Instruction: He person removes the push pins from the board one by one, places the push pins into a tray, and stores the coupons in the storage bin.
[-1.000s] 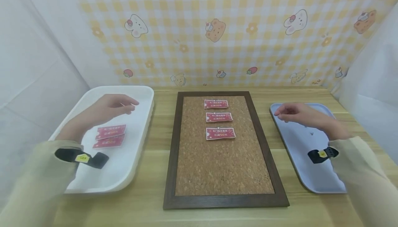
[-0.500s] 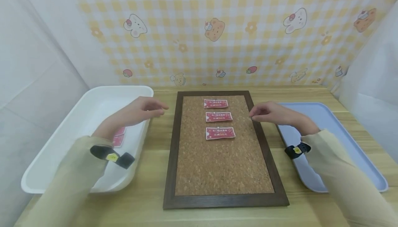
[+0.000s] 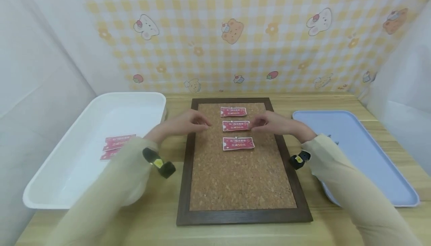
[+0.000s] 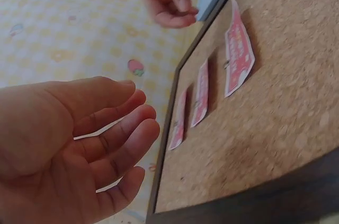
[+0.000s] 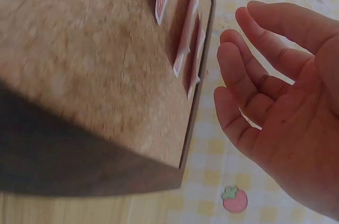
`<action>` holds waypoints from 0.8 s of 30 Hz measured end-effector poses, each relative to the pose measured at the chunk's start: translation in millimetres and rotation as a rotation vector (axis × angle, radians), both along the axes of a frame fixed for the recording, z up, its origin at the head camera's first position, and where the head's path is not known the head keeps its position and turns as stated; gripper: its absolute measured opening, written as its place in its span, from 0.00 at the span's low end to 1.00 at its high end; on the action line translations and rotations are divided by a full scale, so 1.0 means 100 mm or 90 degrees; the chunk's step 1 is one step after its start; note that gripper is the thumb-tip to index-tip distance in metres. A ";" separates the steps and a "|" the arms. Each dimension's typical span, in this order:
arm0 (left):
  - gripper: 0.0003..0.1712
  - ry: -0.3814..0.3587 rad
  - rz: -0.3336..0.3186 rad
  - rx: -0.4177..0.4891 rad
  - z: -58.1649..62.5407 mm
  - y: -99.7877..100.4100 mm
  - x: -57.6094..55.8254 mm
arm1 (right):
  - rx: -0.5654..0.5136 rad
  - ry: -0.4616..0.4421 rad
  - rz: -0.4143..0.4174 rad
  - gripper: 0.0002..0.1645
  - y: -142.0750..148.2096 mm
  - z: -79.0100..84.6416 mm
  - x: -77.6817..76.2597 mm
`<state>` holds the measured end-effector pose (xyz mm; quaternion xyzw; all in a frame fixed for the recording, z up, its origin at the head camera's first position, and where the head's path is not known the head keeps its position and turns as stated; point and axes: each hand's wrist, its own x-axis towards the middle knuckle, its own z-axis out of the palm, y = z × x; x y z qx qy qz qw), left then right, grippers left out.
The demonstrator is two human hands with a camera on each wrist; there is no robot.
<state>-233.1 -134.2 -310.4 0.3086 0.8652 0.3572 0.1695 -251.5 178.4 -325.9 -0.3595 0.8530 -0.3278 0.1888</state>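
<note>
A framed cork board lies on the table with three red-and-white paper coupons in a column: the top coupon, the middle coupon and the lowest coupon. A small pin shows at each coupon's upper edge. My left hand hovers over the board's left side, left of the coupons, fingers loosely bent around nothing. On the other side, my right hand is above the board, its fingertips overlapping the middle coupon's right end in the head view. The right wrist view shows its fingers apart and holding nothing.
At left stands a white tray with two overlapping coupons, partly behind the left sleeve. A blue tray at right carries a few small pins. A checked cloth hangs behind the table.
Both hands have moved inward from above the two trays to over the cork board, the left one rightward, the right one leftward. The coupons on the board have not moved.
</note>
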 end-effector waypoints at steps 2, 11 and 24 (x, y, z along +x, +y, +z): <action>0.14 0.001 -0.004 -0.006 -0.04 0.08 -0.02 | 0.002 -0.004 0.004 0.11 -0.08 -0.01 -0.02; 0.11 -0.018 0.016 -0.027 -0.23 0.39 -0.07 | 0.018 -0.033 -0.021 0.09 -0.32 -0.10 -0.12; 0.09 -0.064 0.109 -0.054 -0.44 0.59 -0.08 | 0.060 -0.011 -0.023 0.10 -0.45 -0.25 -0.19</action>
